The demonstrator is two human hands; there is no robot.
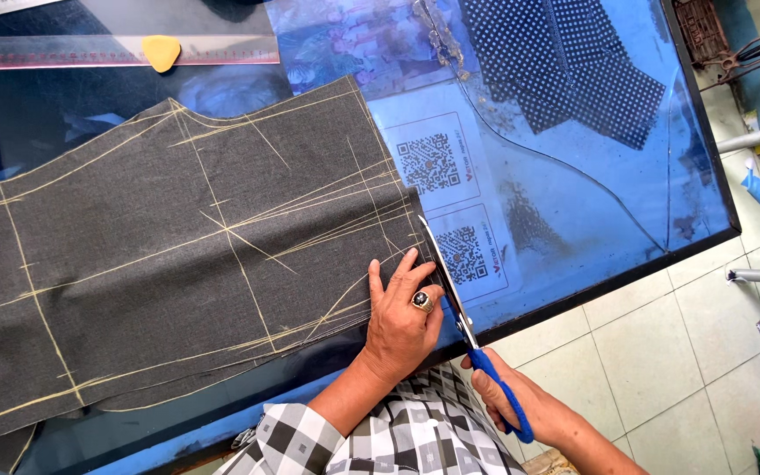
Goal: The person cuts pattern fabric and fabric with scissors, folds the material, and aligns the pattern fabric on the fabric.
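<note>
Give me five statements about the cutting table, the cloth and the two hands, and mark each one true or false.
1. The left hand lies flat on the grey cloth. True.
2. The right hand holds scissors with red handles. False: the handles are blue.
3. The cloth bears yellow chalk lines. True.
4. The yellow chalk piece lies on the cloth beside the left hand. False: it lies on the long ruler at the far edge of the table.
5. The left hand wears a ring. True.
</note>
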